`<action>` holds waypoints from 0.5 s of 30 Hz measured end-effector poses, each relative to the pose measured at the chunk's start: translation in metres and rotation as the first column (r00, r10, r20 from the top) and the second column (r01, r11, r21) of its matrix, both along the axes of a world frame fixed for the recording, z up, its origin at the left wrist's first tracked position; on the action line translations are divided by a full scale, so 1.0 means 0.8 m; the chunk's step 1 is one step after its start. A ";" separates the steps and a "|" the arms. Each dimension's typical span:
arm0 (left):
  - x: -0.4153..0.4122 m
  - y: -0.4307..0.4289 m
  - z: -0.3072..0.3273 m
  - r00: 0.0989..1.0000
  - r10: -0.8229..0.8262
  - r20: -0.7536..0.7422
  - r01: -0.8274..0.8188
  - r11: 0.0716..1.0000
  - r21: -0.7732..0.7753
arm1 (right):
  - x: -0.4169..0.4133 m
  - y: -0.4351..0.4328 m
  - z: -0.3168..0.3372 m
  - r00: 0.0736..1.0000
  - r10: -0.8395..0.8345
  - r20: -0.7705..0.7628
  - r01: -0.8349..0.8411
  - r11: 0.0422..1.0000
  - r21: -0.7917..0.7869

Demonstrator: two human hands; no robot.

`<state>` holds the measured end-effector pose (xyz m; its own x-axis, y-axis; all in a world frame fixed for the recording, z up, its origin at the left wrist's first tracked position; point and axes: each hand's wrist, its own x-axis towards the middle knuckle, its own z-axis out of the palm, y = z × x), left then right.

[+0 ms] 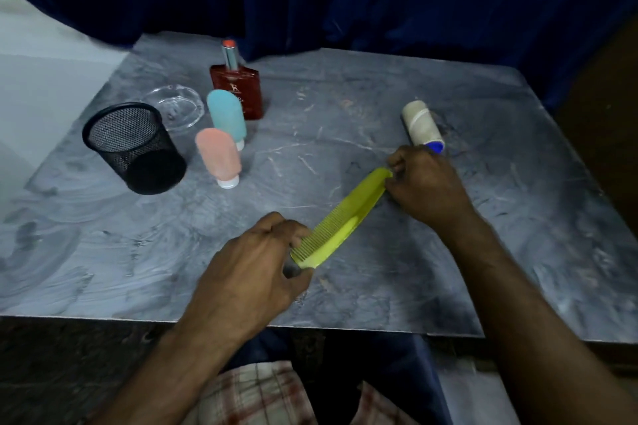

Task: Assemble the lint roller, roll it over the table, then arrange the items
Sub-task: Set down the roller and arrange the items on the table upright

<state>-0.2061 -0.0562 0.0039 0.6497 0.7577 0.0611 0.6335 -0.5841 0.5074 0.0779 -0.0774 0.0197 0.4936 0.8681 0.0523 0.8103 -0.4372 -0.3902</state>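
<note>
free: table (362,107) centre, near edge | blocked: far-left mesh cup (133,148), bottles (221,148) | right: lint roller (422,126)

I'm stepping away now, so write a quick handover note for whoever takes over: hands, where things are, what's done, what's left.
Left hand: pinching the toothed end of the yellow-green plastic comb.
Right hand: gripping the comb's handle end.
White lint roller with blue end: lying on the grey marbled table, just beyond the right hand.
Black mesh cup, clear glass dish, pink squeeze bottle, blue squeeze bottle and red perfume bottle: grouped far left.
Done: cannot tell whether rolling happened.
Left: place the comb, probably in the cup, and tidy the roller.
</note>
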 end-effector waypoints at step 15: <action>0.004 0.006 -0.008 0.984 0.097 0.152 -0.074 0.986 -0.151 | 0.001 -0.009 0.053 0.556 0.200 -0.807 0.139 0.934 0.328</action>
<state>-0.2027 -0.0512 -0.0028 0.5730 0.8183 0.0440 0.5830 -0.4448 0.6799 0.0789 -0.0843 0.0623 0.4378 0.8948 -0.0879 0.0697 -0.1313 -0.9889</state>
